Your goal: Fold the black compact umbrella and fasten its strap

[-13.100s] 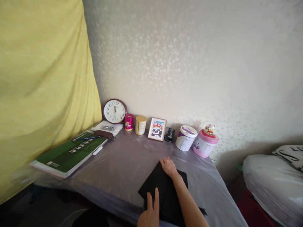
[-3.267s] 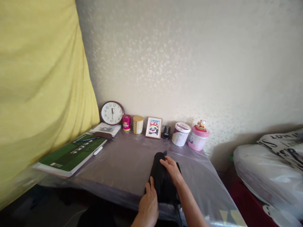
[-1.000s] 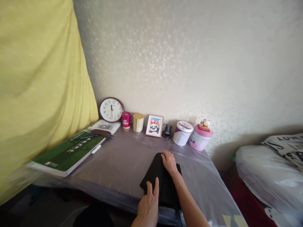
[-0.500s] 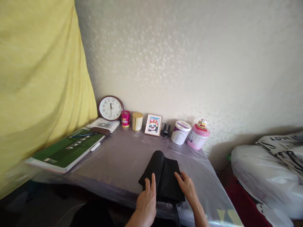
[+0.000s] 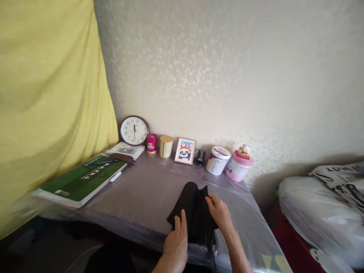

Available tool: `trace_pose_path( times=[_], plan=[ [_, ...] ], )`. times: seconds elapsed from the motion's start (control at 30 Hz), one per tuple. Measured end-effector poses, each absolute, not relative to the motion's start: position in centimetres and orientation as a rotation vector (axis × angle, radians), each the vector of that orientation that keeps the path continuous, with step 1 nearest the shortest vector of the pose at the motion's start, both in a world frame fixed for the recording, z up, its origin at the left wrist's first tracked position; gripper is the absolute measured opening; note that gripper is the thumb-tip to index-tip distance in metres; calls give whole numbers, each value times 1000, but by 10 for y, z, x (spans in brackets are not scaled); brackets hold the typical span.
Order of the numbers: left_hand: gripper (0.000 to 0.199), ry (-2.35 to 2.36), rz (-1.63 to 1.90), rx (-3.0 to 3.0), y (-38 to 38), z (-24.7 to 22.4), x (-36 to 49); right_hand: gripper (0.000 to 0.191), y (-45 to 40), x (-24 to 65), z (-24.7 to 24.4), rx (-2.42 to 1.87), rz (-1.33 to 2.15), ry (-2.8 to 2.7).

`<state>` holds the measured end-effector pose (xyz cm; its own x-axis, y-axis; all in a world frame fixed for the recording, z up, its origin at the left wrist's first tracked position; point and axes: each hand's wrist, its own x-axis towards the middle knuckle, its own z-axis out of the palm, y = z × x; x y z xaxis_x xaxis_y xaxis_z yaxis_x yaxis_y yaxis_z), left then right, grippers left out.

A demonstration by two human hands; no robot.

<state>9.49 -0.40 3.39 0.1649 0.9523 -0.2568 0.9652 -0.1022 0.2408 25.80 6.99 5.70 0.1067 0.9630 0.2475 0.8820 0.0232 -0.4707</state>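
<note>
A black folding umbrella [image 5: 182,201] lies collapsed near the front edge of the table, its dark fabric in loose folds. A thin black strap [image 5: 211,252] hangs from its lower end over the table edge. My left hand [image 5: 176,239] rests against the umbrella's lower left side, fingers stretched out along the cloth; its thumb is hidden. On the other side, my right hand [image 5: 220,212] pinches the edge of a fabric panel between thumb and fingers and holds it raised.
Along the wall stand a clock [image 5: 134,130], a pink tin [image 5: 151,143], a yellow-lidded can [image 5: 165,146], a panda picture frame [image 5: 185,151], a black device [image 5: 200,157] and two tubs [image 5: 218,160]. A green book [image 5: 82,178] lies left. Plastic-wrapped bedding [image 5: 318,204] is at right.
My right hand has moved up and slightly left, lifting and folding the umbrella's right panel inward. My left hand has barely moved.
</note>
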Motion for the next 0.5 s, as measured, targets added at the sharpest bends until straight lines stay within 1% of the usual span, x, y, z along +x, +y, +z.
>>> trace_pose_path(
  times=[0.13,0.3,0.4,0.5],
  plan=[
    [91,1836,-45,2103,-3,32,95,22,60,268,57,-2010,77,-1797],
    [92,1812,-53,2099,-4,35,94,25,63,271,57,-2024,120,-1751],
    [94,1805,-40,2082,-4,35,94,22,72,273,57,-1920,241,-1746],
    [95,1818,-21,2057,-3,34,95,23,82,269,63,-1766,542,-1658]
  ],
)
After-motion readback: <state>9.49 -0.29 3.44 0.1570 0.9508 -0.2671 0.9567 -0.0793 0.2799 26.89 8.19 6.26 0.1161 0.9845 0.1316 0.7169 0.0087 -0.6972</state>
